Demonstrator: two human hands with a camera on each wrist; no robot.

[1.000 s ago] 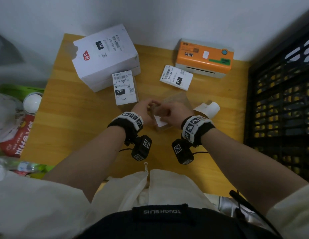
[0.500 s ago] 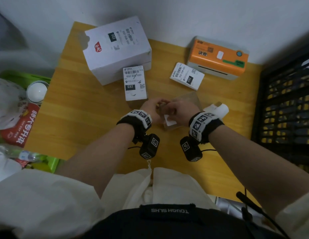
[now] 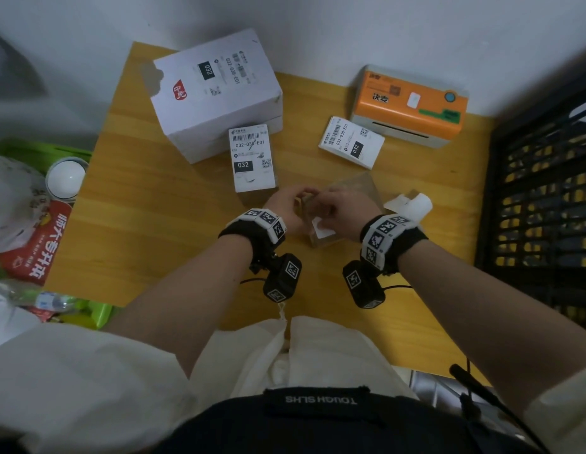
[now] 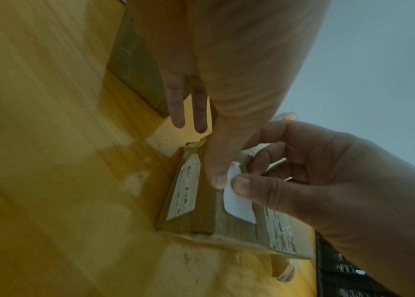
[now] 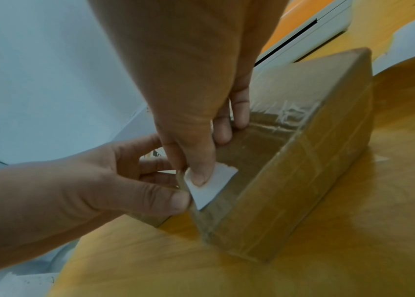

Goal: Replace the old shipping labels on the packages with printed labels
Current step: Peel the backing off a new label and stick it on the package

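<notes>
A small brown taped box (image 3: 349,191) (image 5: 302,160) sits mid-table. My left hand (image 3: 290,209) grips its left end, thumb (image 5: 179,201) on the top edge and fingers down the side. My right hand (image 3: 339,209) lies on the box top, and its thumb (image 4: 245,186) and forefinger pinch the lifted corner of a torn white old label (image 3: 321,228) (image 4: 238,207) (image 5: 212,185). Another worn label (image 4: 184,188) is stuck on the box's side. A labelled small package (image 3: 252,157) and a second one (image 3: 350,142) lie beyond.
A large white box (image 3: 216,93) stands at the back left and an orange label printer (image 3: 409,103) at the back right. Curled white paper (image 3: 412,204) lies right of the brown box. A black crate (image 3: 540,191) borders the table's right, bags and a tape roll (image 3: 67,176) its left.
Both hands stay on the brown box at the white label remnant. Only the head view has shifted a little.
</notes>
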